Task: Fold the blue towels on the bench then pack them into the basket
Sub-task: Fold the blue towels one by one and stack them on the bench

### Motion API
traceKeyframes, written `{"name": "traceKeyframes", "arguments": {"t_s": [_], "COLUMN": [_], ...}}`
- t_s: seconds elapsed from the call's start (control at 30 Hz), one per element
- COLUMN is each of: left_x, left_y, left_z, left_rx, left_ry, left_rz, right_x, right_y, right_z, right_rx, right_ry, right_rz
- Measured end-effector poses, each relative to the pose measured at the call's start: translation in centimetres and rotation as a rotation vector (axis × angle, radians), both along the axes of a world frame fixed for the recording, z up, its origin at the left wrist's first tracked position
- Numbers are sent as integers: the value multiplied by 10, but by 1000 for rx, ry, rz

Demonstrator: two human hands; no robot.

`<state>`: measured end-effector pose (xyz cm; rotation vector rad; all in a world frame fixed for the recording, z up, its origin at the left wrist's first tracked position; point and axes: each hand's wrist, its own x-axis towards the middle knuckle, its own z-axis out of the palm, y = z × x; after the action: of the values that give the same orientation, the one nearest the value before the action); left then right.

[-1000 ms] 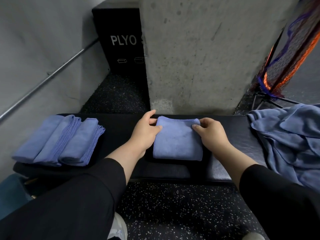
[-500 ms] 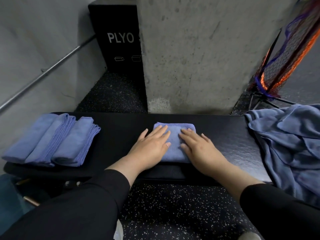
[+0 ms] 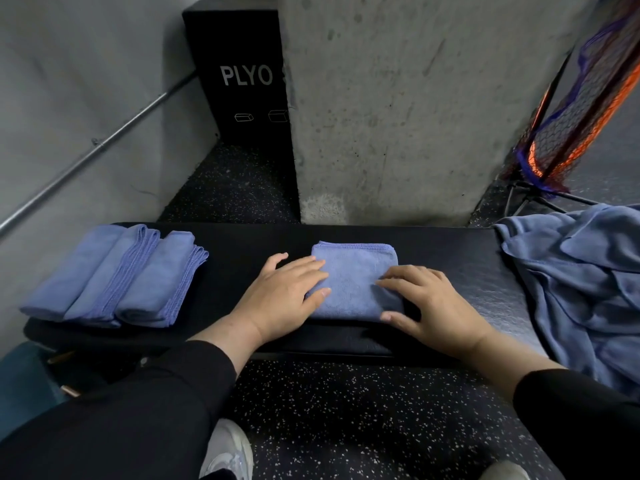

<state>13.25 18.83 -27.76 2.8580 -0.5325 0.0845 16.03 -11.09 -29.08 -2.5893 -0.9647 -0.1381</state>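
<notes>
Folded towel [image 3: 353, 278] sits mid-bench [image 3: 450, 258], w/ both hands flat on it: left hand [image 3: 280, 299] presses its left edge, right hand [image 3: 433, 306] its right side, each grip released, fingers straight, nothing clutched. Three folded towels [image 3: 114, 278] lie side by side at the bench's left end, and a loose blue pile [image 3: 581, 282] is heaped at the right end. Basket not in shot.

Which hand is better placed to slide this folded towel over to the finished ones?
Probably the left hand. It rests flat on the left edge of the folded towel, the side facing the row of folded towels at the bench's left end. The right hand lies on the far side.
</notes>
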Motion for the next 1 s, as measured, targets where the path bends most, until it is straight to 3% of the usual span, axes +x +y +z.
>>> {"name": "traceKeyframes", "arguments": {"t_s": [0.2,0.3,0.57,0.7,0.83,1.0], "left_x": [-9,-11,-25,-38,-43,-32], "left_y": [-7,-9,-7,-5,-3,-15], "left_z": [6,8,21,35,42,39], "left_rx": [93,77,-159,-254,-367,-542], "left_ry": [121,70,224,309,397,335], "left_rz": [-62,-62,60,77,158,312], "right_x": [-3,-4,-26,-39,-47,-29], "right_y": [1,5,-4,2,6,16], "right_z": [-1,7,24,36,54,53], "right_rx": [8,19,-101,-21,55,197], "right_ry": [-16,-3,65,113,369,488], "right_rz": [-11,-43,-24,-73,-151,-316]}}
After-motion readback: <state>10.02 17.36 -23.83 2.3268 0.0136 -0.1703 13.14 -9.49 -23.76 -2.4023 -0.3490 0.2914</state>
